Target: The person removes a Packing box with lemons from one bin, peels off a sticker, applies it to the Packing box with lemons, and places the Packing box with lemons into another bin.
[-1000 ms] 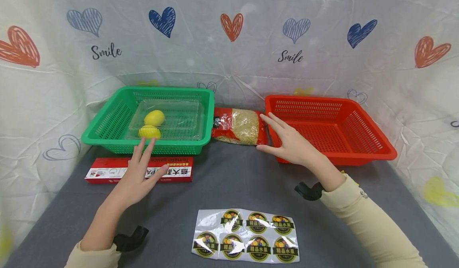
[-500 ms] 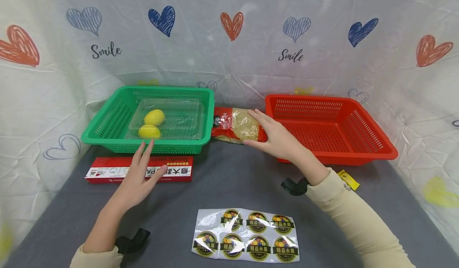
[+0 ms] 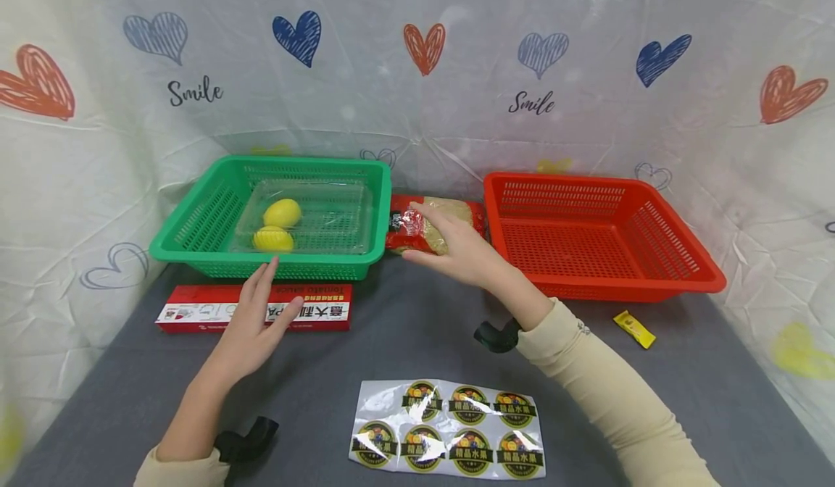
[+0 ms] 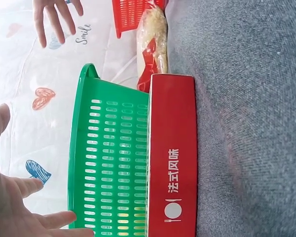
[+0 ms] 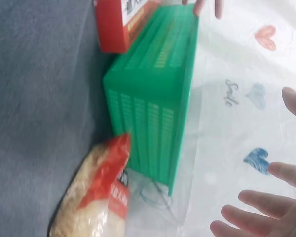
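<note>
My left hand (image 3: 254, 324) hovers over the red box (image 3: 320, 311) with fingers spread, its fingertips near the front rim of the green basket (image 3: 326, 260). In that basket a clear plastic container (image 3: 335, 215) lies by two lemons, a farther lemon (image 3: 283, 213) and a nearer lemon (image 3: 273, 240); whether they lie in or under it I cannot tell. Over the red-and-clear bag of pale yellow food (image 3: 438, 237), my right hand (image 3: 464, 253) has its fingers extended and holds nothing. The right wrist view shows the bag (image 5: 96, 197) below and apart from this hand.
A red basket (image 3: 607, 285) stands at the back right. In front of it lies a small yellow packet (image 3: 634, 329). A sheet of round stickers (image 3: 446, 429) lies near the front of the grey tabletop (image 3: 391, 335). A white curtain (image 3: 417, 110) with printed hearts hangs behind.
My right hand has moved left from the red basket's edge to above the bag, bringing the yellow packet into view. The left hand stays nearly in place.
</note>
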A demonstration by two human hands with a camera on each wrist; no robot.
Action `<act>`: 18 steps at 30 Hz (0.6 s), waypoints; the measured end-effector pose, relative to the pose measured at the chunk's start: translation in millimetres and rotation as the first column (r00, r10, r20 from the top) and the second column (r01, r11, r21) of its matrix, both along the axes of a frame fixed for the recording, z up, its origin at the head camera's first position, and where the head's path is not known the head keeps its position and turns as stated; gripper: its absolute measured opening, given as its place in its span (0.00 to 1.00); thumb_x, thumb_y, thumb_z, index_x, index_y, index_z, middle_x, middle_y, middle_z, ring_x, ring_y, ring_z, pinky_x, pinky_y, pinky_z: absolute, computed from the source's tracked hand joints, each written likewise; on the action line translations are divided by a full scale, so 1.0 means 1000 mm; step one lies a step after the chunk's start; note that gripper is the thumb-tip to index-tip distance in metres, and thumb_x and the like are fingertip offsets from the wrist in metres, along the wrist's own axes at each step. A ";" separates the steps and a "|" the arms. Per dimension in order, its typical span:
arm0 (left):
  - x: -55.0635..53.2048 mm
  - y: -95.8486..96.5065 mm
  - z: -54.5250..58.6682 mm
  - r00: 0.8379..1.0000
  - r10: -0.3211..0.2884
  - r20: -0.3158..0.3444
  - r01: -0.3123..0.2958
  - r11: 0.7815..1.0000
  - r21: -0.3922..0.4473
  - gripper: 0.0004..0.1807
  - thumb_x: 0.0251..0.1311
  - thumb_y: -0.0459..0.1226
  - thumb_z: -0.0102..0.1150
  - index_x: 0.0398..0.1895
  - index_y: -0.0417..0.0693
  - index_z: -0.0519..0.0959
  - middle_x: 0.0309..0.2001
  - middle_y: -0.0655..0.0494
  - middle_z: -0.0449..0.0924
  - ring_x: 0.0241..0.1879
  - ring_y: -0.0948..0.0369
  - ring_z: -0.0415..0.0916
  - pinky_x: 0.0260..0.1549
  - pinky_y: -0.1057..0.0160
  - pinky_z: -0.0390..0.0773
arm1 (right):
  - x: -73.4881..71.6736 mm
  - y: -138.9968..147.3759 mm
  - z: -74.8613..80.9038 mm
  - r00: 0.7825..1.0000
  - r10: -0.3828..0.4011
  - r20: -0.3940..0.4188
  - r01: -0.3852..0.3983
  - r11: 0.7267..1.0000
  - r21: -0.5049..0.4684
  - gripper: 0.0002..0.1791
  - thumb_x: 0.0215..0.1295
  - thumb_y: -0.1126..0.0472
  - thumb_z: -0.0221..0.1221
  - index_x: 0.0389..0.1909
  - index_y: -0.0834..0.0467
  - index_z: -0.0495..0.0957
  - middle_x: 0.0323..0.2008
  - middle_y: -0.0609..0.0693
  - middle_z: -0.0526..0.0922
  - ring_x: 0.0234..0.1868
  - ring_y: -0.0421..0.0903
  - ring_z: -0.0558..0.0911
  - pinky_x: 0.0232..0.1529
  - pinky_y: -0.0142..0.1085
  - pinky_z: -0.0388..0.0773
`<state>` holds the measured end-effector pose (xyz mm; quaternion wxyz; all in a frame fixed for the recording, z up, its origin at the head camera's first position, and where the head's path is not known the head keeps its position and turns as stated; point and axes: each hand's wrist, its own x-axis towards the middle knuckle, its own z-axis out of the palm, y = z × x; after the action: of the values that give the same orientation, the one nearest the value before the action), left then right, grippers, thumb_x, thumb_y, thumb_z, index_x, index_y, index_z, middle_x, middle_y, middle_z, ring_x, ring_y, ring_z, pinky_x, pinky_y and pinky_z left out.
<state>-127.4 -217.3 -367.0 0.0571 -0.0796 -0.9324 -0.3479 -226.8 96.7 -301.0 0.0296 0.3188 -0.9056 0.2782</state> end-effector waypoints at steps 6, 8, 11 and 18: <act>-0.001 0.001 0.000 1.000 0.022 -0.003 -0.022 1.000 0.014 0.43 0.63 0.51 0.47 0.72 0.50 0.36 0.68 0.37 0.41 0.65 0.40 0.44 0.52 0.31 0.55 | -0.005 -0.018 -0.006 1.000 0.022 0.001 -0.022 1.000 0.007 0.42 0.57 0.40 0.57 0.69 0.53 0.55 0.65 0.49 0.62 0.64 0.48 0.62 0.60 0.48 0.61; -0.001 0.001 0.000 1.000 0.025 0.001 -0.025 0.999 0.022 0.42 0.64 0.50 0.47 0.72 0.50 0.36 0.68 0.37 0.41 0.64 0.40 0.45 0.52 0.31 0.55 | -0.007 -0.023 -0.008 1.000 0.029 -0.010 -0.029 1.000 0.010 0.41 0.57 0.41 0.58 0.68 0.53 0.56 0.64 0.49 0.63 0.63 0.48 0.62 0.60 0.48 0.62; -0.002 0.001 -0.001 1.000 0.028 0.004 -0.028 0.999 0.036 0.42 0.64 0.50 0.47 0.72 0.50 0.36 0.68 0.37 0.42 0.64 0.40 0.45 0.52 0.32 0.56 | -0.009 -0.029 -0.010 0.999 0.043 -0.012 -0.043 0.999 0.006 0.41 0.57 0.41 0.58 0.68 0.54 0.57 0.64 0.48 0.64 0.62 0.47 0.64 0.59 0.47 0.63; -0.003 0.005 -0.002 1.000 0.028 0.000 -0.028 0.997 0.069 0.41 0.65 0.50 0.45 0.72 0.47 0.38 0.68 0.37 0.43 0.64 0.41 0.46 0.52 0.33 0.57 | -0.011 -0.039 -0.014 0.999 0.039 0.025 -0.040 0.999 0.020 0.41 0.58 0.40 0.56 0.68 0.53 0.56 0.65 0.48 0.62 0.64 0.46 0.62 0.61 0.44 0.61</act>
<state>-130.6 -212.7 -369.2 0.0651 -0.0646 -0.9209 -0.3789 -238.2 57.8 -314.8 0.0099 0.3335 -0.9022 0.2732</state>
